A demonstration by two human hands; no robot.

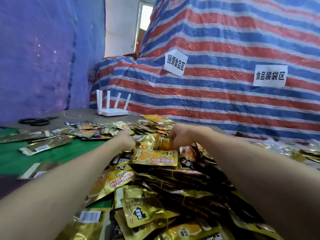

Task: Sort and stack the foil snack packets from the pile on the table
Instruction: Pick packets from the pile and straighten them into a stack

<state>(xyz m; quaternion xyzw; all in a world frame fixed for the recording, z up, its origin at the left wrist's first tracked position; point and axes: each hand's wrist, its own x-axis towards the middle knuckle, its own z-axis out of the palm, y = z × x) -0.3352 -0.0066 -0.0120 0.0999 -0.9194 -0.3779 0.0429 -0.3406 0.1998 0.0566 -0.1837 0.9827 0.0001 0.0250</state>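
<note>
Hands: the right hand [180,135] has its fingers curled over the top of a gold packet [162,142], which stands tilted above the heap. The left hand [127,141] is knuckles-up just beside it, with its fingers sunk among the packets; whether it holds anything cannot be told. Both forearms extend over the pile of foil snack packets [164,187], a loose gold and dark heap that covers the near and middle part of the green surface [69,153]. Further loose packets [43,146] lie flat and unstacked to the left. At the far edge are black scissors [37,121] and a white router [110,110]. A striped tarpaulin [225,104] behind carries two paper labels [270,75].
</note>
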